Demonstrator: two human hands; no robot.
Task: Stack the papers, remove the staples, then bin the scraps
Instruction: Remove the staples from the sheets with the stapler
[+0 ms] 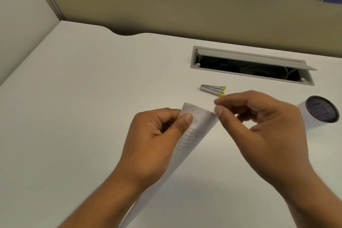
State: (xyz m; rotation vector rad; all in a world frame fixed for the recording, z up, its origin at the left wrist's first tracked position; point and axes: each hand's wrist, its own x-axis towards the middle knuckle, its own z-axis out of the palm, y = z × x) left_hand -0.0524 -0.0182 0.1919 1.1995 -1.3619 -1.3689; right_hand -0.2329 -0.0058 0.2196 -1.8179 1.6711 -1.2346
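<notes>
Staple removal under way, bin step not yet reached

Papers [192, 135] sit lifted off the desk [83, 98], curled into a loose cone, with the stapled corner turned up toward the camera. The left hand [157, 135] grips that corner — thumb pressed flat on top just beside a small mark that looks like the staple [195, 120], the other fingers curled underneath. The right hand [262, 126] hovers just beside the paper's upper edge, thumb and forefinger drawn together as if pinching something tiny; whether a staple or scrap is actually between them is too small to tell.

The step in hand appears to be working the staple out by hand. The staple remover [212, 89], silver with yellow tips, lies unused on the desk just beyond the right hand's fingertips. The mesh-bottomed bin [321, 110] lies on its side at the far right, mouth toward the camera.

Next move likely calls for a fine pinch at the staple — or a short reach for the remover — while the left hand keeps the corner steady. Anything pulled free then has to travel right to the bin.
</notes>
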